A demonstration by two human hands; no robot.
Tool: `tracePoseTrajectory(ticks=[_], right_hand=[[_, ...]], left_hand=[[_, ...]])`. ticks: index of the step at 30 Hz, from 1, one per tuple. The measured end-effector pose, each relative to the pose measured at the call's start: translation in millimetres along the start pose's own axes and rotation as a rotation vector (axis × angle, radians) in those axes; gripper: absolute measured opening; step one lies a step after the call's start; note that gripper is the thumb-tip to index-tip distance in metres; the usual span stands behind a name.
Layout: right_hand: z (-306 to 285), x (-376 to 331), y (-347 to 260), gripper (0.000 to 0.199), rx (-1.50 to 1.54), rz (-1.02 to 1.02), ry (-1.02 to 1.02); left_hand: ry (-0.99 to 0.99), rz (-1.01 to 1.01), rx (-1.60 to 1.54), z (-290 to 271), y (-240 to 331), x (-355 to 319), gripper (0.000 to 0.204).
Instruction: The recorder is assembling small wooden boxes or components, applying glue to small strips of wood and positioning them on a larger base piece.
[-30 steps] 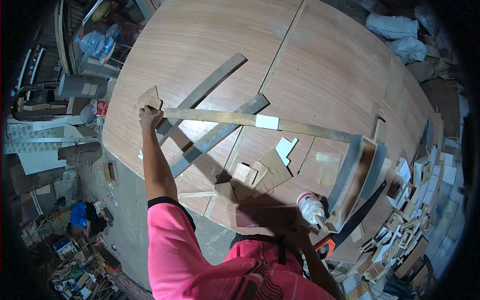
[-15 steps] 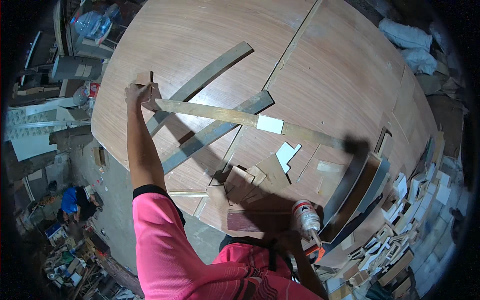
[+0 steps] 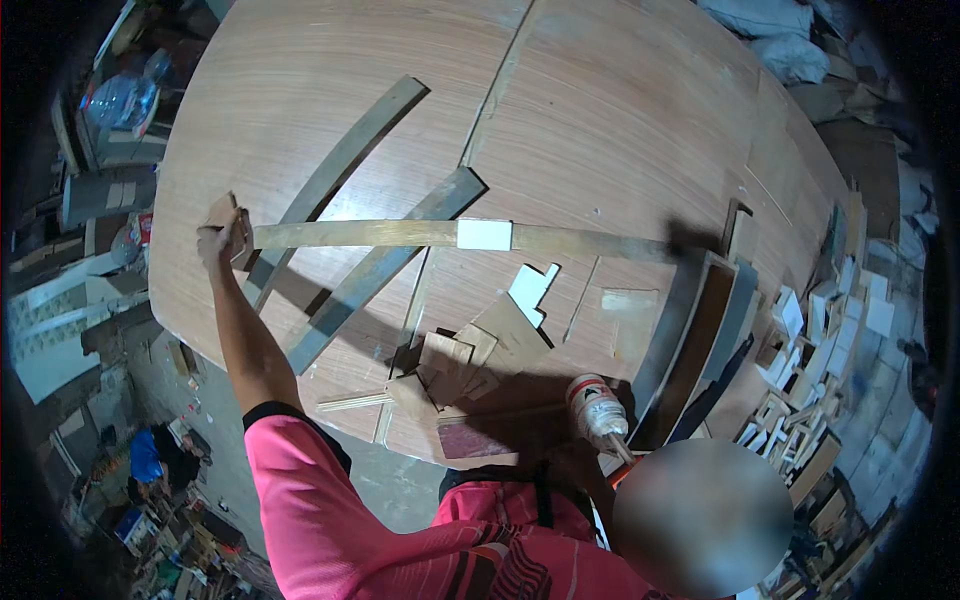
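My left hand (image 3: 222,242) is closed on a small flat wood block (image 3: 221,209), by the left end of a long pale wooden strip (image 3: 340,234). That strip lies across two grey-brown boards (image 3: 350,150) (image 3: 390,265) set slantwise on the table. A white rectangle (image 3: 485,235) sits on the strip near its middle. Close to my body, my right hand (image 3: 575,465) is in deep shadow beside a white glue bottle (image 3: 598,408) with a red band. Its fingers are hidden, so whether it grips the bottle does not show.
On the wood-grain tabletop (image 3: 620,130), several plywood offcuts (image 3: 510,335) and a white cut piece (image 3: 530,292) lie near me. Long channel-shaped boards (image 3: 690,340) stand at the right. Stacked offcuts (image 3: 800,370) crowd beyond that edge. Another person (image 3: 150,455) is low at the left.
The whole view has turned, so the table and boards appear shifted left and rotated. My left hand keeps hold of the wood block by the strip's end.
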State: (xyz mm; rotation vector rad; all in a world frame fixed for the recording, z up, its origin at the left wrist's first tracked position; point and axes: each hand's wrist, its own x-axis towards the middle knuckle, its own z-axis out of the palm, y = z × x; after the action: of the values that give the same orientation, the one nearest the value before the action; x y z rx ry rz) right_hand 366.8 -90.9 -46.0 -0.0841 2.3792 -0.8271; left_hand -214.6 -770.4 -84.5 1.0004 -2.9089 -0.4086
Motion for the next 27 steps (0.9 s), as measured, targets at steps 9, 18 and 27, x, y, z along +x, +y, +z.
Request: tracePoseTrajectory(ticks=[9,18,27], right_hand=[[-43,12,-38,0.019,-0.209,0.018,-0.147],[-26,-5,-37,0.019,0.486,0.242,-0.038],[-120,-69,-99,0.050,1.779,-0.168,-0.001]], left_hand=[[0.070,0.001,0.080,-44,39,-75,0.101],[-0.138,0.328,-0.849,-138,102,-229,0.050],[-0.887,1.053,-0.945,-205,204,-588,0.085]])
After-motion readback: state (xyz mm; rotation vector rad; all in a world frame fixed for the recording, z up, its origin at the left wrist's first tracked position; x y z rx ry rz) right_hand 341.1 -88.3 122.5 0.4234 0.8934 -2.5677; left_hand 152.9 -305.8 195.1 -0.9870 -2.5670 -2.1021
